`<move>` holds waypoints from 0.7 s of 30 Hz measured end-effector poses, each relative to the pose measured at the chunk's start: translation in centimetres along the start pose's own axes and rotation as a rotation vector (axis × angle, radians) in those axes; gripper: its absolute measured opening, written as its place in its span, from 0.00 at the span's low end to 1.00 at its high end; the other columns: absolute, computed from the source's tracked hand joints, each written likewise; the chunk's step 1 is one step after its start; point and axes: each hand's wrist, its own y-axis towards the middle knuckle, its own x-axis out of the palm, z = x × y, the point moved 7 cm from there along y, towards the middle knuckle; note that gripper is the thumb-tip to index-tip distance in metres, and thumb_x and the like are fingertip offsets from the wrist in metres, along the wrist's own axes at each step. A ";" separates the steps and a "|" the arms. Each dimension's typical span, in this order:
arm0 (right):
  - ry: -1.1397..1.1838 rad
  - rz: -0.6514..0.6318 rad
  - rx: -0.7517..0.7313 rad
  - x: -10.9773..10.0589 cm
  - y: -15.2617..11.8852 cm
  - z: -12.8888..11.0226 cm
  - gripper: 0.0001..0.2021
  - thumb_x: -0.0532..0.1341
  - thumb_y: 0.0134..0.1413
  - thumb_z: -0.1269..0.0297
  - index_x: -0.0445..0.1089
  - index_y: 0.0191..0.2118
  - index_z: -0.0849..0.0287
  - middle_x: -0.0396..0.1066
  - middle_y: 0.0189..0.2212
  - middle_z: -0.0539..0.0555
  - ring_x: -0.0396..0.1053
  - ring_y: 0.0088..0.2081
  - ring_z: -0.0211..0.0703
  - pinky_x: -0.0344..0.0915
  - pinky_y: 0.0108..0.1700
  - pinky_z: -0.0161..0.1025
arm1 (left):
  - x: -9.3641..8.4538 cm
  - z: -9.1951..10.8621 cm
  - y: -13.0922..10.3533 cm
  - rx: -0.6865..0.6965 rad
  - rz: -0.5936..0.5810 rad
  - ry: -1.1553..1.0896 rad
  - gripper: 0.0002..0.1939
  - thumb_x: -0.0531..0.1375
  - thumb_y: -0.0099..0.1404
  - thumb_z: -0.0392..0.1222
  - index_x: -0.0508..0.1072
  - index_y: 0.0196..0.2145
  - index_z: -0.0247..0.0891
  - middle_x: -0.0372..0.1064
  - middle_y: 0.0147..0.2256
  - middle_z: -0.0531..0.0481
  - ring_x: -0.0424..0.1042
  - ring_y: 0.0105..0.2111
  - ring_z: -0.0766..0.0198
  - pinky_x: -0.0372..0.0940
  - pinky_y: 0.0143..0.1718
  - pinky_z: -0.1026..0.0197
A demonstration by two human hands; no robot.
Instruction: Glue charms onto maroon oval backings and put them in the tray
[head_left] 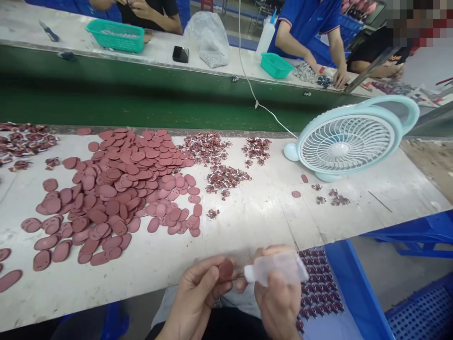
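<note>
Between the thumb and fingers of my left hand (198, 288) is a reddish-brown oval disc (225, 269). My right hand (278, 297) grips a small translucent squeeze bottle (279, 268), slightly smeared by motion. The bottle lies nearly level, its white cap and thin nozzle pointing left at the disc; whether the tip touches it I cannot tell. Beyond my left hand spreads a large heap of similar oval discs (116, 189). Piles of small dark-red and white pieces (226, 179) lie to the right of that heap.
A light-blue fan (347, 141) stands at the right of the table, its white cable (272, 115) running up and away. Below right, a blue tray (354, 288) holds rows of dark-red pieces. Across a green channel (141, 99), other people work beside green baskets (276, 66).
</note>
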 end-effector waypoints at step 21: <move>-0.922 -0.269 -0.308 6.0 5.1 0.8 0.10 0.66 0.66 0.55 0.77 0.42 0.57 0.76 0.28 0.50 0.72 0.27 0.40 0.68 0.31 0.36 | -3.6 4.3 -1.6 0.103 0.154 -0.054 0.22 0.84 0.45 0.43 0.86 0.37 0.37 0.84 0.46 0.37 0.85 0.39 0.51 0.76 0.30 0.69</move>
